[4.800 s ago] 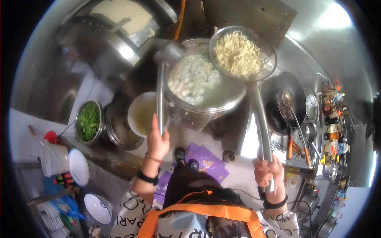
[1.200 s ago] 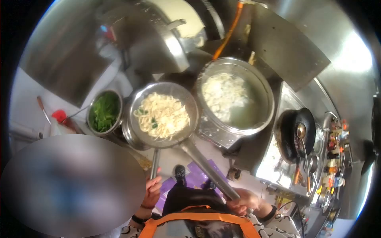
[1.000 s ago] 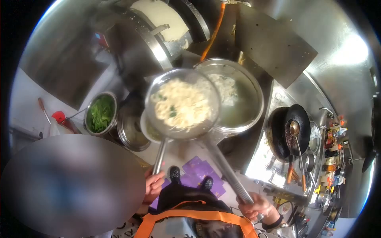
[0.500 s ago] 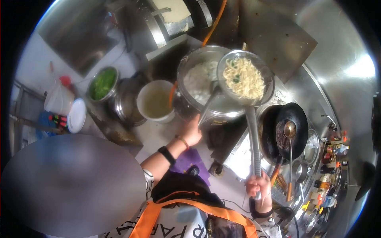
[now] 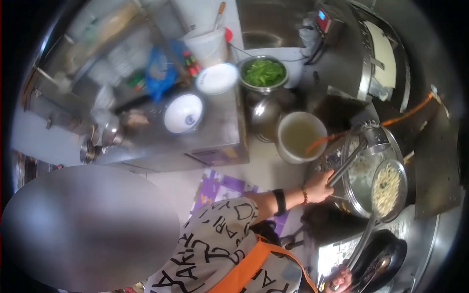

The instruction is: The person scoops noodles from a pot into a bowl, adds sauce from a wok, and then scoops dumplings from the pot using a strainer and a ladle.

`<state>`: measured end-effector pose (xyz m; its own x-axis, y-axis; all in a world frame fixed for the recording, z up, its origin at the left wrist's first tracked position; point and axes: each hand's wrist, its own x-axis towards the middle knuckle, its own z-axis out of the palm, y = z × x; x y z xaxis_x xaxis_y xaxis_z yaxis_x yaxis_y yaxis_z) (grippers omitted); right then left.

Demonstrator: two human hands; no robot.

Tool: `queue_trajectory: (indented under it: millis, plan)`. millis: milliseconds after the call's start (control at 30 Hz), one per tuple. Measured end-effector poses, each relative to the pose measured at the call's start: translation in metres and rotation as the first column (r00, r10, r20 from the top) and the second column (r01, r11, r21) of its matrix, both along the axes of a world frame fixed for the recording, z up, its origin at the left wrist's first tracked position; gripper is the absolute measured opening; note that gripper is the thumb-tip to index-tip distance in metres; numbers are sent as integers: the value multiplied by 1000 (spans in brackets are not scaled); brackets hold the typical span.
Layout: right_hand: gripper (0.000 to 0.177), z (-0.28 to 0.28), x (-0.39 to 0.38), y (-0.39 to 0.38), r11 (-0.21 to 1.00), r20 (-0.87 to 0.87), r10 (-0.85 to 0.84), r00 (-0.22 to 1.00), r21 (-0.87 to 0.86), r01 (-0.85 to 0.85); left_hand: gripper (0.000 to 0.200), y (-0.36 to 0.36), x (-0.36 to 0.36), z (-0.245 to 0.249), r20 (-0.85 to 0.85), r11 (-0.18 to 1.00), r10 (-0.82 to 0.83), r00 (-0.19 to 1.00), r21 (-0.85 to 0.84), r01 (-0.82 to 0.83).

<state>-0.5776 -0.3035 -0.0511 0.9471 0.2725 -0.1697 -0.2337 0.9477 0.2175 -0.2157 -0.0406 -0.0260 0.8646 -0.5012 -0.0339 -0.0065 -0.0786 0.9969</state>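
Observation:
My left hand (image 5: 320,186) is closed around the handle of a metal ladle (image 5: 348,163). Its cup end is over the far side of a large steel pot (image 5: 348,195) of cloudy liquid. At the lower right, my right hand (image 5: 339,279) grips the long handle of a strainer (image 5: 361,240). Pale noodles (image 5: 386,190) with bits of green lie in the strainer's basket, which is over the pot's right side. A white bucket (image 5: 288,155) of pale liquid stands left of the pot.
A white bowl (image 5: 183,113) and a white plate-like dish (image 5: 217,78) are on the steel counter (image 5: 215,139) to the left. Leafy greens (image 5: 264,73) fill a metal bowl. A dark wok (image 5: 391,249) sits near my right hand. An orange hose (image 5: 400,118) runs across the pot area.
My view has swung left, bringing the counter and white bowl into sight. The ladle's cup has lifted out of the pot's liquid. Both hands keep their grips, and the noodles stay in the strainer.

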Motion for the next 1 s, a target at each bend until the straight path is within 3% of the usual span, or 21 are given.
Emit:
queue_trajectory:
  millis: [33, 67, 133, 300, 333, 400, 433, 467, 500, 533, 567, 600, 700, 833, 933, 967, 1000]
  plan:
    - [65, 7, 19, 21, 989, -147, -136, 980, -80, 126, 39, 24, 1, 32, -308, 992, -104, 946, -100, 77]
    - [62, 11, 33, 40, 972, -215, -216, 952, -141, 189, 39, 40, 3, 36, -307, 992, -95, 947, -106, 65]
    - [56, 15, 51, 62, 952, -262, -291, 920, -181, 249, 33, 62, 9, 39, -404, 910, -265, 876, -405, 89]
    - [42, 32, 68, 107, 929, -268, -368, 890, -141, 341, 36, 107, 23, 42, -488, 887, -344, 802, -449, 107]
    - [26, 38, 77, 113, 954, -243, -278, 929, -187, 236, 38, 110, 24, 41, -491, 884, -349, 798, -454, 108]
    - [17, 12, 57, 114, 835, -309, -471, 826, -460, 303, 38, 119, 25, 48, -497, 906, -341, 798, -401, 138]
    - [13, -3, 48, 113, 753, -331, -555, 763, -591, 290, 41, 116, 23, 37, -535, 920, -265, 802, -390, 44]
    - [15, 18, 72, 124, 834, -296, -483, 824, -443, 329, 46, 120, 29, 51, -485, 912, -327, 811, -386, 137]
    - [8, 37, 83, 138, 859, -384, -485, 786, -376, 346, 48, 118, 31, 49, -477, 889, -358, 803, -437, 136]
    - [7, 20, 78, 135, 892, -296, -423, 856, -302, 336, 46, 118, 32, 54, -483, 905, -346, 805, -398, 150]
    - [3, 33, 87, 143, 899, -380, -418, 825, -301, 316, 45, 117, 34, 63, -484, 911, -348, 802, -378, 167]
    - [4, 21, 83, 143, 901, -321, -420, 849, -260, 348, 44, 114, 36, 66, -478, 902, -368, 798, -392, 181]
    - [18, 19, 89, 151, 873, -293, -457, 840, -331, 360, 39, 102, 37, 70, -402, 903, -394, 826, -338, 266]
    - [18, 14, 94, 153, 873, -323, -459, 828, -338, 352, 44, 85, 38, 65, -412, 900, -425, 806, -292, 324]
    - [17, 11, 94, 150, 882, -331, -448, 831, -315, 350, 43, 70, 35, 70, -251, 927, -370, 894, -44, 372]
    - [17, 9, 94, 149, 888, -324, -437, 839, -305, 345, 43, 65, 34, 60, -252, 925, -375, 892, -41, 378]
    - [17, 7, 93, 148, 891, -313, -432, 846, -292, 347, 45, 60, 34, 40, -47, 941, -340, 939, -18, 339]
